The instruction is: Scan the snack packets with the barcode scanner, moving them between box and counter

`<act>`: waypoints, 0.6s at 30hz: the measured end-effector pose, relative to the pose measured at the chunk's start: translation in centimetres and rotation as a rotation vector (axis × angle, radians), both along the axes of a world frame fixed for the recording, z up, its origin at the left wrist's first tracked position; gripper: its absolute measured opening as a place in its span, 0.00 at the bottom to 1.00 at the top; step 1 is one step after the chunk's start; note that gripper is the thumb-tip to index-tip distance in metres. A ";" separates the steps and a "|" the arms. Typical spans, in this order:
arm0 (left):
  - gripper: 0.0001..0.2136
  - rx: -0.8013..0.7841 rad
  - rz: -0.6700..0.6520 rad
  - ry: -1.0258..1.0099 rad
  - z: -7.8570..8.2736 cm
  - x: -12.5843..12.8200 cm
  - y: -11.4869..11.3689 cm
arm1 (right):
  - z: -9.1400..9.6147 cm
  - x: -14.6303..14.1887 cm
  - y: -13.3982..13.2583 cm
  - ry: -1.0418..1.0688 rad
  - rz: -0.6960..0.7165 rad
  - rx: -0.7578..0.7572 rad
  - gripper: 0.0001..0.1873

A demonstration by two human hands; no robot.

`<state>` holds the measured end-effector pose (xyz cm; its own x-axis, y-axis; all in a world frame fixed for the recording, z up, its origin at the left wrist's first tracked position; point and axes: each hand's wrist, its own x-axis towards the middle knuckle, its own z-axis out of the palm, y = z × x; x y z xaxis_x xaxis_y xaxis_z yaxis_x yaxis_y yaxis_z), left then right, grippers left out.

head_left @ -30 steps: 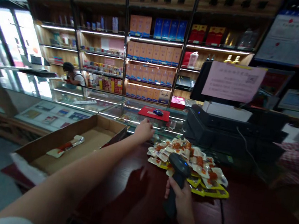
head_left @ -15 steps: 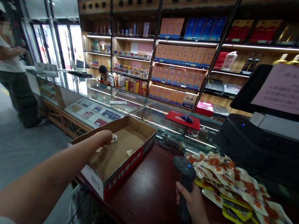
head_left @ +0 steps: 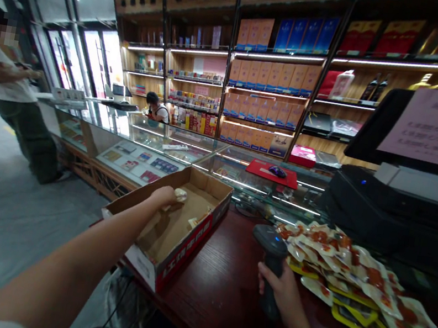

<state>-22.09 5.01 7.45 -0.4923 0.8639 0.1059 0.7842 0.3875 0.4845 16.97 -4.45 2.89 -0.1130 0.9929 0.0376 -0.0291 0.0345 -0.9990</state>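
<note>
My left hand (head_left: 165, 197) reaches into a shallow cardboard box (head_left: 190, 237) on the dark wooden counter (head_left: 216, 303) and is closed on a pale snack packet (head_left: 180, 195). Another small packet (head_left: 193, 222) lies on the box floor beside it. My right hand (head_left: 282, 289) grips the handle of a black barcode scanner (head_left: 271, 251), held upright above the counter. To the right of the scanner spreads a pile of several red, white and yellow snack packets (head_left: 354, 282).
A black register with a monitor (head_left: 403, 189) stands at the back right. Glass display cases (head_left: 154, 147) run left behind the box, with a red mat and mouse (head_left: 274, 172) on top. One person stands at far left (head_left: 12, 96); another sits by the shelves (head_left: 156, 110).
My left hand left the packet pile, swung left into the cardboard box and closed on a packet there. The view turned left. My right hand kept hold of the scanner.
</note>
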 end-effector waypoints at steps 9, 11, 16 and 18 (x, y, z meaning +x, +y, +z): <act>0.19 0.556 -0.393 -0.728 6.8 13.9 -5.3 | -0.6 0.8 0.3 0.068 0.018 0.009 0.21; 0.17 0.550 -0.453 -0.905 4.9 17.4 -6.0 | -0.2 1.2 0.2 0.081 0.006 0.013 0.20; 0.24 0.505 -0.400 -1.083 -2.8 20.7 -3.1 | 0.6 2.1 0.0 0.080 -0.014 -0.007 0.20; 0.26 0.511 -0.336 -1.115 -5.8 20.6 -1.8 | 0.4 2.3 0.0 0.080 -0.007 -0.018 0.21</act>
